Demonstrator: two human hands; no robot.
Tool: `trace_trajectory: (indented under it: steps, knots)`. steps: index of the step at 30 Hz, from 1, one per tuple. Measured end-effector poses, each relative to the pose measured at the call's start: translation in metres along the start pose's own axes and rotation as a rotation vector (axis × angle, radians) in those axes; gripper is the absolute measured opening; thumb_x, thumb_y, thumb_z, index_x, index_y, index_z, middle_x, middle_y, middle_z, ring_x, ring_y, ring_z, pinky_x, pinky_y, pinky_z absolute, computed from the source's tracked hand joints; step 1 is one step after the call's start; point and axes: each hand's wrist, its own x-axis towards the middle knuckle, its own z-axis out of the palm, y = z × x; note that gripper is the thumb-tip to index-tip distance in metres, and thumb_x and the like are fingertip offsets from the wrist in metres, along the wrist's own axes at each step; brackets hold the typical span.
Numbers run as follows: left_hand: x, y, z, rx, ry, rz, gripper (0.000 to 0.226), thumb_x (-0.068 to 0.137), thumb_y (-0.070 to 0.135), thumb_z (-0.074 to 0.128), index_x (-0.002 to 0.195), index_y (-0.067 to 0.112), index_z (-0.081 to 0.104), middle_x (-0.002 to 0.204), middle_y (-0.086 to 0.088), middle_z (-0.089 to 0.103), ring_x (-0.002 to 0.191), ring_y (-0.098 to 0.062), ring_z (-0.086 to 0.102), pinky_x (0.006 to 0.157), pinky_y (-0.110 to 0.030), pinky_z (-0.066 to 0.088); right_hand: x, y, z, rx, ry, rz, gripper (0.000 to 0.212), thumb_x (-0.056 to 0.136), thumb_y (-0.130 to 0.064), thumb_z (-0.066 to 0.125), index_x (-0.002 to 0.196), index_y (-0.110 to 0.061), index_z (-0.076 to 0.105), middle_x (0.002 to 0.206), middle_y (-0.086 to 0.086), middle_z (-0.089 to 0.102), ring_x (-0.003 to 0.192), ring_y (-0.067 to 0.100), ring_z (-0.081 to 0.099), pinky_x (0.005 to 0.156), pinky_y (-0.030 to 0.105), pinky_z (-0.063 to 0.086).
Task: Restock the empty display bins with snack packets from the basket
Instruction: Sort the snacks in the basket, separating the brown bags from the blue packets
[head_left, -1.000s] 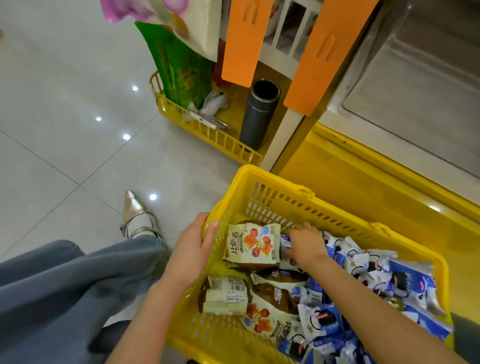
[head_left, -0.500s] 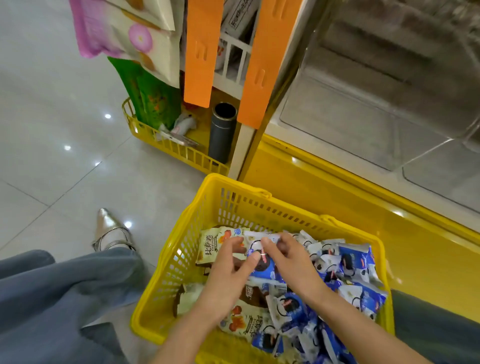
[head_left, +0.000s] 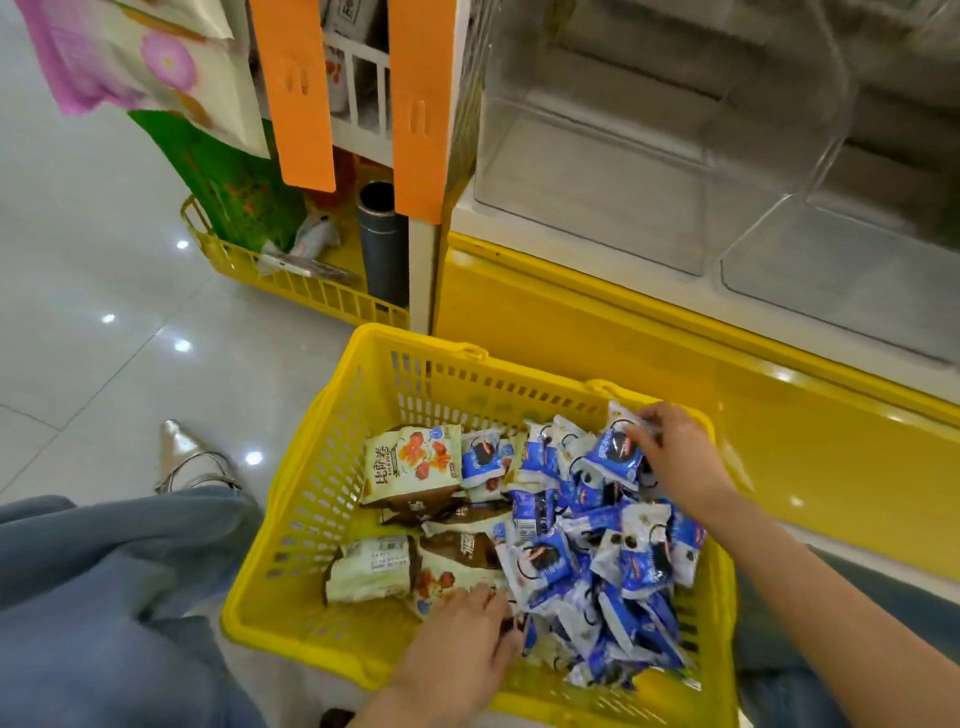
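A yellow plastic basket sits on the floor, filled with several blue-and-white snack packets on the right and cream-and-brown packets on the left. My right hand pinches one blue packet at the basket's far right corner, lifted slightly off the pile. My left hand reaches into the near side, fingers down among the packets; whether it grips one is hidden. Clear, empty display bins stand above the yellow shelf base.
A second clear bin lies to the right. Left of the shelf stand orange tags, a dark cylinder and a low yellow rack holding a green bag. My knee in blue cloth and a silver shoe are left of the basket.
My hands have parted: the right moved to the far right corner and took a blue packet, the left dropped to the near side of the basket. The view tilted up toward the bins.
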Motion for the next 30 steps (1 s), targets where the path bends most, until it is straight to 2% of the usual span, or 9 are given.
trace_trajectory:
  steps: [1, 3, 8, 12, 15, 18, 20, 25, 30]
  knots:
    - [-0.003, -0.001, 0.000, 0.021, 0.011, 0.008, 0.036, 0.097, 0.041, 0.032, 0.125, 0.021, 0.045, 0.120, -0.001, 0.048, 0.109, -0.019, 0.047, 0.091, -0.032, 0.036, 0.000, 0.003, 0.003, -0.062, -0.012, -0.005, 0.032, 0.096, -0.026, 0.051, 0.121, -0.006, 0.053, 0.122, 0.014, 0.055, 0.111, 0.030, 0.050, 0.091, 0.039, 0.041]
    - [-0.007, -0.002, -0.003, 0.034, 0.080, 0.020, 0.033, 0.097, 0.038, 0.032, 0.124, 0.024, 0.045, 0.120, 0.002, 0.048, 0.109, -0.017, 0.046, 0.090, -0.030, 0.035, -0.002, 0.002, 0.009, -0.194, 0.013, -0.062, 0.034, 0.097, -0.023, 0.048, 0.126, -0.007, 0.051, 0.129, 0.014, 0.051, 0.122, 0.031, 0.040, 0.101, 0.039, 0.031]
    - [-0.016, -0.035, -0.050, -0.101, 0.511, -0.124, 0.027, 0.097, 0.032, 0.040, 0.122, 0.029, 0.049, 0.116, 0.014, 0.048, 0.105, -0.002, 0.043, 0.090, -0.018, 0.035, -0.027, -0.040, 0.025, -0.047, 0.061, -0.323, 0.030, 0.098, -0.020, 0.044, 0.126, -0.010, 0.052, 0.124, 0.008, 0.052, 0.115, 0.022, 0.047, 0.096, 0.029, 0.037]
    - [-0.020, -0.086, -0.100, -0.103, 0.871, -0.335, 0.031, 0.092, 0.015, 0.053, 0.122, 0.009, 0.052, 0.116, -0.010, 0.054, 0.107, -0.027, 0.050, 0.091, -0.040, 0.040, -0.052, -0.074, 0.071, -0.004, -0.188, -0.470, 0.033, 0.100, -0.022, 0.041, 0.132, -0.018, 0.045, 0.131, 0.000, 0.047, 0.116, 0.013, 0.049, 0.089, 0.021, 0.039]
    - [-0.021, -0.118, -0.110, -0.225, 0.793, -0.488, 0.034, 0.097, 0.022, 0.044, 0.127, 0.006, 0.047, 0.120, -0.014, 0.053, 0.108, -0.033, 0.051, 0.088, -0.045, 0.041, -0.068, -0.088, 0.120, 0.056, -0.421, -0.384, 0.041, 0.098, -0.025, 0.045, 0.139, -0.019, 0.037, 0.141, -0.001, 0.042, 0.126, 0.012, 0.043, 0.099, 0.023, 0.037]
    - [-0.022, -0.131, -0.095, -0.395, 0.632, -0.490, 0.027, 0.100, 0.033, 0.031, 0.115, 0.016, 0.045, 0.092, -0.005, 0.060, 0.088, -0.031, 0.060, 0.068, -0.037, 0.043, -0.077, -0.090, 0.159, 0.040, -0.604, -0.256, 0.053, 0.095, -0.021, 0.052, 0.143, -0.016, 0.029, 0.146, 0.003, 0.036, 0.134, 0.017, 0.036, 0.110, 0.029, 0.032]
    - [-0.022, -0.135, -0.087, -0.448, 0.661, -0.459, 0.022, 0.099, 0.034, 0.031, 0.109, 0.017, 0.043, 0.079, -0.002, 0.059, 0.077, -0.029, 0.060, 0.062, -0.036, 0.042, -0.077, -0.087, 0.176, -0.010, -0.624, -0.234, 0.057, 0.093, -0.020, 0.054, 0.143, -0.015, 0.027, 0.146, 0.004, 0.035, 0.134, 0.019, 0.035, 0.112, 0.028, 0.028]
    - [-0.018, -0.142, -0.087, -0.501, 0.710, -0.425, 0.021, 0.099, 0.035, 0.034, 0.101, 0.017, 0.044, 0.078, -0.003, 0.060, 0.072, -0.022, 0.058, 0.061, -0.036, 0.042, -0.063, -0.086, 0.189, -0.430, -0.615, -0.315, 0.068, 0.087, -0.039, 0.059, 0.140, -0.010, 0.029, 0.139, 0.008, 0.036, 0.127, 0.025, 0.034, 0.107, 0.034, 0.031]
    - [-0.017, -0.143, -0.086, -0.508, 0.718, -0.426, 0.020, 0.099, 0.037, 0.033, 0.098, 0.019, 0.043, 0.074, -0.001, 0.059, 0.068, -0.019, 0.058, 0.059, -0.036, 0.044, -0.048, -0.087, 0.188, -0.403, -0.714, -0.309, 0.074, 0.078, -0.041, 0.069, 0.136, -0.014, 0.033, 0.136, 0.008, 0.037, 0.125, 0.026, 0.036, 0.103, 0.037, 0.037]
